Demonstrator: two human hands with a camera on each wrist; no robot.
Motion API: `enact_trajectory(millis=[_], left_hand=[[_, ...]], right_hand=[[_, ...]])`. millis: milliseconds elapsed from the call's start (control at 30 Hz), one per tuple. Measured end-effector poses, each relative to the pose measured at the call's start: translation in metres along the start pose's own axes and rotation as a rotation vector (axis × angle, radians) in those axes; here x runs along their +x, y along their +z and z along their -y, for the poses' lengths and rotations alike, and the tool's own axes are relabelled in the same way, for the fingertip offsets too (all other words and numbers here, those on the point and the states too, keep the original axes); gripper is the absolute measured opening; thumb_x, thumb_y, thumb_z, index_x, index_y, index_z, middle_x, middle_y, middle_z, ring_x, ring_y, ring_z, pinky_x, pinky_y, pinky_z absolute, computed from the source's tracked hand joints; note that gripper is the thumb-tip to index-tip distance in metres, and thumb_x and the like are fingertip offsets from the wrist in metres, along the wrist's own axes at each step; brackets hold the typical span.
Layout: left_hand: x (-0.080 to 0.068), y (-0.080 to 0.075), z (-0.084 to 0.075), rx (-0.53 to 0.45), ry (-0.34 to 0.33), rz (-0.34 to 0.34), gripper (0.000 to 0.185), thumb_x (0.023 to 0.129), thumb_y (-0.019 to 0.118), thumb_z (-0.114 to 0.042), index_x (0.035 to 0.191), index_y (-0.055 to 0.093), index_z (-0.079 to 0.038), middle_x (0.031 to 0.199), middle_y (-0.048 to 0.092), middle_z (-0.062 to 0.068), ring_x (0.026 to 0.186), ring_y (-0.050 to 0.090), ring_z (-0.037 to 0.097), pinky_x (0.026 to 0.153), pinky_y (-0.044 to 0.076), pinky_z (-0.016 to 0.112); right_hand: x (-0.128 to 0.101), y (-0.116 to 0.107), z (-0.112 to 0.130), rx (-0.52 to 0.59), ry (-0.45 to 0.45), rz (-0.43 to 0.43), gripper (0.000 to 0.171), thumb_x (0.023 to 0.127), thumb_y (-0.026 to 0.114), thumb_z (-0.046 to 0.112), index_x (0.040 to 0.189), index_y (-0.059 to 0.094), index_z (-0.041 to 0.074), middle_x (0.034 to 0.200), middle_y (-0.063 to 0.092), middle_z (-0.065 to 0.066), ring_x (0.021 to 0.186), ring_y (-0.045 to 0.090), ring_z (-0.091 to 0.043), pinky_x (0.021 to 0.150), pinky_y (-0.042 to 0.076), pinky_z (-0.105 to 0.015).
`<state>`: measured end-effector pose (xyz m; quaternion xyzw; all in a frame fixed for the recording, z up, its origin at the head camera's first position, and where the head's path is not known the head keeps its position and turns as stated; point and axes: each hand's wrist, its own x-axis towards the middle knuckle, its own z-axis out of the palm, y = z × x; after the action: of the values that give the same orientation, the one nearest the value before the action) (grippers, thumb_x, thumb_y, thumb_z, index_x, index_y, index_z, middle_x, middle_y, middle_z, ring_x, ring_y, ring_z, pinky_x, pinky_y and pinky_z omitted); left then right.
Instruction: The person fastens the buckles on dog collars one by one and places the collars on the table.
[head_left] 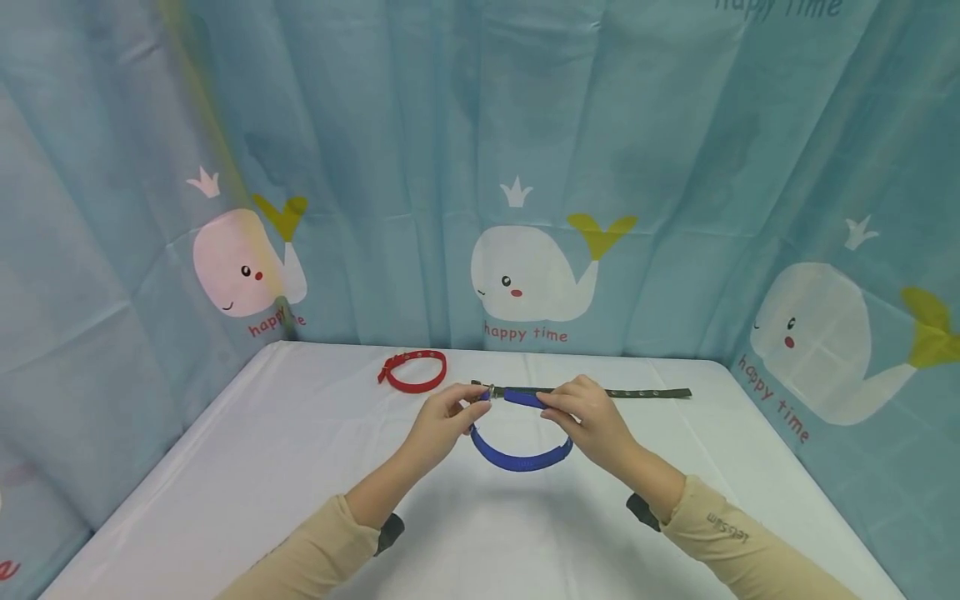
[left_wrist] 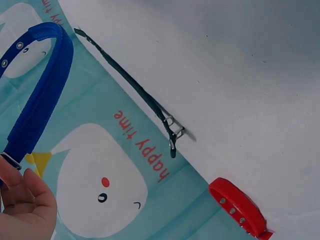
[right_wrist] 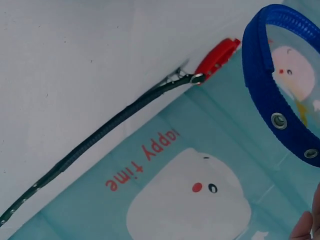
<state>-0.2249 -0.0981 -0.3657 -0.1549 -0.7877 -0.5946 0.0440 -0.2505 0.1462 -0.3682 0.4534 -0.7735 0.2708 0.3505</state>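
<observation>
A blue pet collar is held up above the table in a loop, its band hanging below both hands. My left hand pinches the collar at its buckle end; in the left wrist view the metal buckle shows by the fingertips. On the other side my right hand pinches the strap near its free end. Metal eyelets line the strap in the right wrist view, where only a sliver of the right hand appears. Whether the strap end passes through the buckle is hidden by the fingers.
Behind the hands a dark green collar lies stretched out on the white table. A red collar, closed into a ring, lies at the back left. A blue curtain with whale prints stands around the table.
</observation>
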Motion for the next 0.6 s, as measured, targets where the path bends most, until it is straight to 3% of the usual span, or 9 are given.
enact_trajectory(millis=[267,433,500,600], left_hand=[[-0.002,0.002,0.001,0.0,0.019,0.0,0.029,0.094,0.064,-0.014,0.119,0.065,0.002,0.1,0.061,0.007,0.067,0.051,0.016,0.061,0.049,0.023],[-0.002,0.006,-0.001,0.007,0.03,-0.003,0.028,0.094,0.065,-0.014,0.117,0.066,0.0,0.098,0.062,0.006,0.066,0.049,0.016,0.061,0.049,0.026],[-0.002,0.008,-0.002,0.0,0.026,-0.007,0.027,0.094,0.065,-0.015,0.117,0.066,-0.001,0.098,0.062,0.006,0.066,0.049,0.016,0.062,0.049,0.025],[-0.002,0.011,-0.003,-0.014,0.017,-0.01,0.027,0.093,0.066,-0.016,0.117,0.067,-0.002,0.097,0.062,0.006,0.066,0.049,0.016,0.063,0.049,0.025]], right_hand=[[-0.001,0.003,0.001,0.001,0.011,-0.028,0.029,0.067,0.08,-0.004,0.096,0.074,-0.002,0.082,0.071,-0.004,0.075,0.056,-0.018,0.063,0.044,-0.026],[-0.001,0.005,0.003,0.018,0.009,-0.047,0.017,0.083,0.074,0.011,0.095,0.074,-0.001,0.082,0.071,-0.004,0.075,0.056,-0.018,0.063,0.044,-0.026],[-0.001,0.006,0.004,0.03,0.013,-0.06,0.021,0.089,0.068,0.019,0.095,0.074,0.0,0.083,0.071,-0.005,0.075,0.057,-0.018,0.063,0.045,-0.026],[0.0,0.008,0.005,0.048,0.021,-0.086,0.014,0.087,0.071,0.014,0.093,0.073,0.001,0.084,0.072,-0.005,0.075,0.056,-0.018,0.063,0.045,-0.026]])
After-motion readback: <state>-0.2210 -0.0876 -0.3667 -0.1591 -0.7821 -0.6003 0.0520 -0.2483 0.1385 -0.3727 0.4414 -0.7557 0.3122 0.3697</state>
